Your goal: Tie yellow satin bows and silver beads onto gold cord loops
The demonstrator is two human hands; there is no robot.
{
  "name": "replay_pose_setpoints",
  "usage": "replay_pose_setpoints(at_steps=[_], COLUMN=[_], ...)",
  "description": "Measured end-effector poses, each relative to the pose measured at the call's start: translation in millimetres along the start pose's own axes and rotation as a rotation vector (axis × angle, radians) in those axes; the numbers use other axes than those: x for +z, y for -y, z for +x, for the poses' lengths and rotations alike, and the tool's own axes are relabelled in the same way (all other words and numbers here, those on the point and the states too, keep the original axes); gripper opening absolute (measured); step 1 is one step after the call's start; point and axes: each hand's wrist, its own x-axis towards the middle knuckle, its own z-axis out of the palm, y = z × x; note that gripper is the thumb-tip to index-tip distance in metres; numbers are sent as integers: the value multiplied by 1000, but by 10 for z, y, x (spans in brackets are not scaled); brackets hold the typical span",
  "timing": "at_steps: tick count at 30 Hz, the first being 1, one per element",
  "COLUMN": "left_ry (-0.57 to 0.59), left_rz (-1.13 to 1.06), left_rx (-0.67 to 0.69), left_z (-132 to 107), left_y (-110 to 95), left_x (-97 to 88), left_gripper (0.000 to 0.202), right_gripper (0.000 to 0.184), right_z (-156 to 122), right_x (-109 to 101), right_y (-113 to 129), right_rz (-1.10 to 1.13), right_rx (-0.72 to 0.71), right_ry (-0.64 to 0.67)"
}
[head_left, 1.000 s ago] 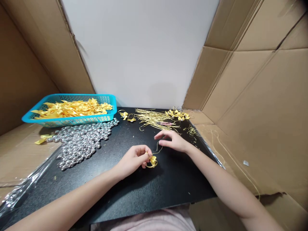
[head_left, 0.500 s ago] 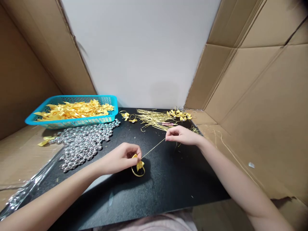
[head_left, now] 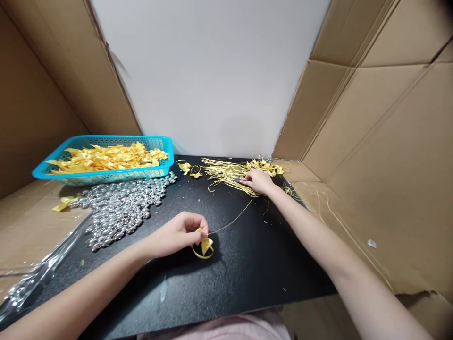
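Note:
Near the table's middle, my left hand (head_left: 186,231) pinches a yellow ribbon bow (head_left: 206,245) with a gold ring-shaped loop (head_left: 203,257) hanging under it. From those fingertips a thin gold cord (head_left: 231,222) runs slack to the right, lying in a curve. Farther back, my right hand (head_left: 259,181) has its fingers closed around small pink thread snips (head_left: 242,180), whose tip points left over a bundle of gold cord lengths (head_left: 226,171). The hand covers most of the snips.
A blue basket (head_left: 106,178) of yellow ribbon bows stands back left. Silver beads (head_left: 120,212) spread before it, with a loose bow (head_left: 65,203) beside them. Finished-looking bows with loops (head_left: 190,169) and a pile of bows (head_left: 265,166) lie at the back. Cardboard walls (head_left: 382,141) flank the black table.
My right hand has let go of the cord's end and moved back to the pink thread snips, closing on them. The cord, taut before, now sags. My left hand keeps its pinch.

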Motion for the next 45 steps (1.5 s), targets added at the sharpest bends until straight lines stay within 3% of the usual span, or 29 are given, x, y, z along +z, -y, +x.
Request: replay_pose_setpoints(at_steps=[9, 13, 15, 16, 18, 19, 20, 22, 29, 42, 45], left_ry=[-4, -13, -19, -21, -30, -35, -40, -47, -45, -22, -24], left_rz=[-67, -71, -72, -73, -74, -73, -71, -64, -61, -73, -62], left_rx=[3, 3, 4, 5, 7, 8, 8, 6, 11, 18, 26], left_z=[-35, -34, -31, -31, -30, -30, -30, -28, -28, -24, -30], left_y=[-41, -44, -46, -47, -47, -46, -43, -33, -4, 4, 14], left_x=[25, 37, 43, 46, 51, 53, 54, 55, 53, 70, 61], left_gripper=[24, 25, 26, 26, 27, 28, 29, 30, 28, 27, 25], right_gripper=[20, 33, 48, 51, 50, 50, 49, 50, 50, 43, 43], right_z=[-143, -458, -744, -909, -1240, -1386, -1508, -1665, -1668, -1660, -1669], right_x=[-115, -241, -263, -258, -221, -193, -162, -98, 38, 43, 37], right_y=[10, 146, 310, 408, 602, 689, 762, 865, 984, 1122, 1096], right_rz=[180, 339, 445, 538, 1048, 1219, 1350, 1517, 1694, 1632, 1492], right_rx=[187, 280, 297, 313, 510, 611, 682, 758, 748, 752, 682], right_ry=[-118, -115, 15, 147, 661, 846, 975, 1086, 939, 781, 746])
